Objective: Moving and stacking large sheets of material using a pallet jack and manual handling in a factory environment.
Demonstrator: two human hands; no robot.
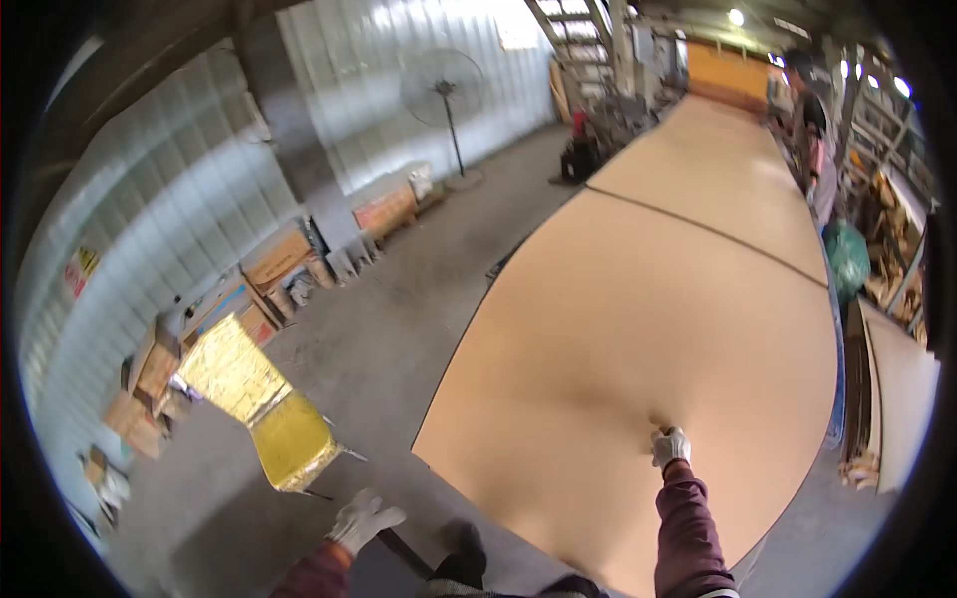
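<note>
A wide tan sheet lies in front of me, with a dark seam between it and a second tan sheet farther off. My right hand, in a white glove, is over the near sheet, its fingers curled. A small brownish thing shows at the fingertips, too blurred to name. Whether the hand presses on the sheet I cannot tell. My left hand, also in a white glove, hangs above the floor left of the sheet's near corner. Its fingers are stretched out and nothing shows in them.
A yellow chair stands on the floor at the left. Cardboard boxes and a standing fan line the metal wall. At the far right is another person beside the sheets. Boards lean near a green bag.
</note>
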